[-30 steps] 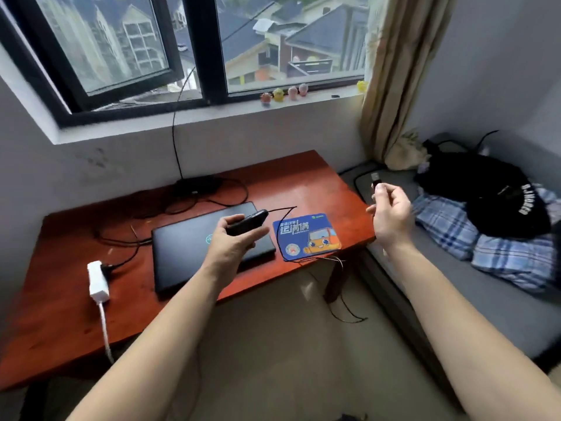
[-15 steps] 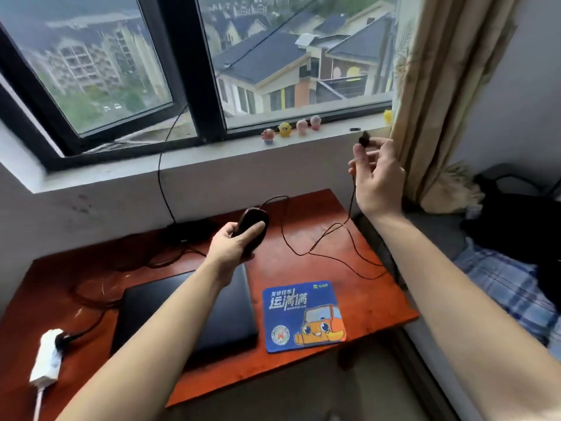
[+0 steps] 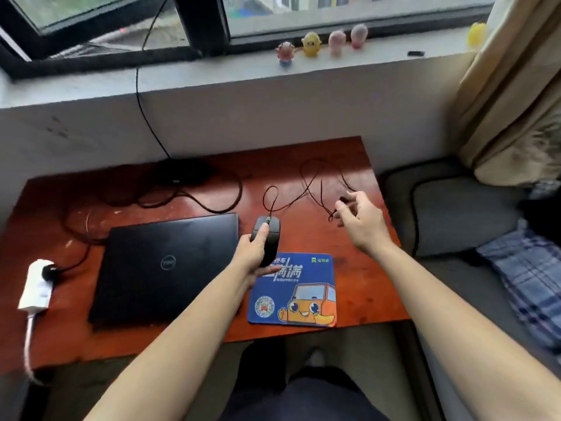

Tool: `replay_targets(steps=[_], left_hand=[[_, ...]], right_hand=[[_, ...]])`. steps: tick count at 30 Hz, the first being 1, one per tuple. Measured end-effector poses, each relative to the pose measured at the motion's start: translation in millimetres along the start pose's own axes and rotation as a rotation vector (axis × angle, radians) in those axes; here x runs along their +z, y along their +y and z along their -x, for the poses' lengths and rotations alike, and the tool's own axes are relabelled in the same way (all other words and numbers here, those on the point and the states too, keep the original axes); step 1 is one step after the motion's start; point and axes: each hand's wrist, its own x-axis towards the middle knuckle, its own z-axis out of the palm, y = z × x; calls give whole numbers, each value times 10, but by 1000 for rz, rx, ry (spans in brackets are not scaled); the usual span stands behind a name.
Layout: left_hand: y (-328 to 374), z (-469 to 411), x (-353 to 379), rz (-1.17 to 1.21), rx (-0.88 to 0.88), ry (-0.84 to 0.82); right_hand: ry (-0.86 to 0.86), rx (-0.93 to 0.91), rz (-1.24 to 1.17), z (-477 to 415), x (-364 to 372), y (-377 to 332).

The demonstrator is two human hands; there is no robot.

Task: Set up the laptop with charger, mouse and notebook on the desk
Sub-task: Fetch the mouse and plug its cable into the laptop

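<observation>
A black corded computer mouse point(image 3: 270, 235) is being gripped by the left hand point(image 3: 253, 253), with one finger being laid along its top and the rest being curled around its body. The mouse is being held over the far left corner of a blue rectangular mouse pad printed with an orange cartoon truck point(image 3: 293, 291), just beside the right edge of a closed black laptop point(image 3: 170, 262). Whether the mouse is being rested on the pad cannot be told.

The fingers of the right hand point(image 3: 362, 220) are being held loosely curled and slightly spread above the right side of the red-brown wooden desk point(image 3: 367, 268). The thin black mouse cable point(image 3: 306, 189) is being left in loops on the wood just beyond them. A small dark shape is being shown at the fingertips, but whether the cable's end is being pinched cannot be told through the blur.

Bare wood is being left open between the pad and the desk's right edge. The strip behind the laptop is being taken up by a black charger brick point(image 3: 185, 173) and its cords, near the wall. A white power strip point(image 3: 35, 287) is being kept at the left edge. A grey cushion point(image 3: 449, 214) and a blue plaid cloth point(image 3: 531, 278) are being crowded against the right edge.
</observation>
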Motion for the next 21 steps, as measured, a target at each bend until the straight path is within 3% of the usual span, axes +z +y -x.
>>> replay_targets(steps=[4,8,13,18,21], left_hand=[[-511,-218,-48,-4,-156,36],[-864,-312,-56,-184,-113,142],[-1001,-361,3,-367,-75,168],[-1002,-383,120,-490,-91,227],[-971,-390,133,-778,-93,266]], right_hand=[[-204,208,90,220,410,537],[-301,379,189,370,674,867],[-221,536,262,413,834,969],[-133,596,35,331,859,962],[-114,651,-93,288,848,969]])
